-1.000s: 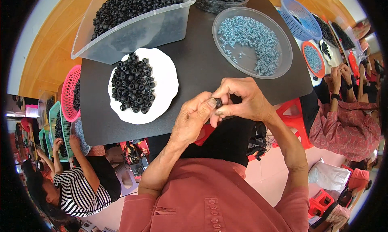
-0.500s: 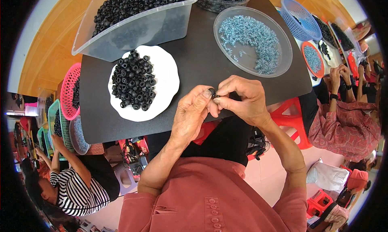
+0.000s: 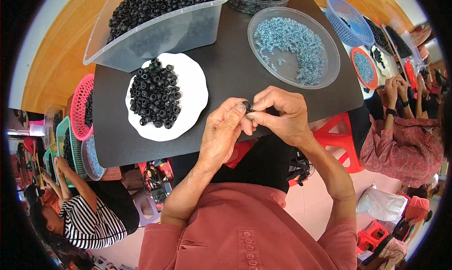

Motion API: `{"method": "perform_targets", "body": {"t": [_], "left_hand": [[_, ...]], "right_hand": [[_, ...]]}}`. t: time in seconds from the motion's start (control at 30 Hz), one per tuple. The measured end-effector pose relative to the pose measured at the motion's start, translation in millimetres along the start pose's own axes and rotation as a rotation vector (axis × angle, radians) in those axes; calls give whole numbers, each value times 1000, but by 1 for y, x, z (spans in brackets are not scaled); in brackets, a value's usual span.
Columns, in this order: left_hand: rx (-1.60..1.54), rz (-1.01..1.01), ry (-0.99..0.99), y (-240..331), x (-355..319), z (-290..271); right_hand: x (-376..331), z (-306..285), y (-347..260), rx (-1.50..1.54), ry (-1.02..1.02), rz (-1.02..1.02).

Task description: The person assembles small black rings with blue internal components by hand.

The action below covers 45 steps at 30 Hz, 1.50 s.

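My left hand (image 3: 223,128) and right hand (image 3: 286,115) meet above the near edge of the dark, smooth-topped table (image 3: 230,70), forearms angled inward from below. Left hand: fingers curled, thumb on top, gripping a small, black, rounded, hollow-looking piece (image 3: 246,106) between thumb and fingers. Right hand: wrist bent inward, back of the hand upward, thumb and forefinger closed to a narrow pinch pointing left, tips at the piece's right side. I cannot tell whether these tips grip the piece or a smaller part.

The piece sits at the meeting point of both sets of fingertips, its exposed side facing away from me, toward the table's far edge. My fingers cover the remainder; its long axis cannot be determined.

A white, scalloped, glossy plate (image 3: 195,96) of similar black pieces rests toward the table's left edge; a round, clear plastic dish (image 3: 285,71) of blue, translucent, coil-like pieces rests toward the right edge.
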<state>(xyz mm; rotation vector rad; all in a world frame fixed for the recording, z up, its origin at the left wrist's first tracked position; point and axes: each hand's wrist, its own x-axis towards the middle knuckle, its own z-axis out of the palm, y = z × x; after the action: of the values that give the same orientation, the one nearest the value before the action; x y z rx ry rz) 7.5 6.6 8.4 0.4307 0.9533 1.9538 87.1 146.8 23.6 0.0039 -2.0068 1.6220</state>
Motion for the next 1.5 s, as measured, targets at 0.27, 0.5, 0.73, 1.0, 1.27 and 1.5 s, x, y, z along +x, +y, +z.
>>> {"method": "perform_targets", "body": {"t": [0.27, 0.5, 0.73, 1.0, 1.27, 1.5], "left_hand": [[-26, -27, 5, 2, 2, -1], [57, -66, -25, 5, 3, 2], [86, -110, -100, 9, 1, -2], [239, -106, -111, 4, 0, -5], [323, -53, -77, 2, -1, 0], [149, -76, -32, 6, 1, 1]], "right_hand": [[1, -1, -2, 79, -38, 70], [4, -6, -4, 184, -148, 264], [8, -11, -3, 139, -252, 182], [9, -15, -1, -12, -280, 106], [10, -12, 3, -35, -251, 49], [9, -7, 8, 303, -272, 217]]}}
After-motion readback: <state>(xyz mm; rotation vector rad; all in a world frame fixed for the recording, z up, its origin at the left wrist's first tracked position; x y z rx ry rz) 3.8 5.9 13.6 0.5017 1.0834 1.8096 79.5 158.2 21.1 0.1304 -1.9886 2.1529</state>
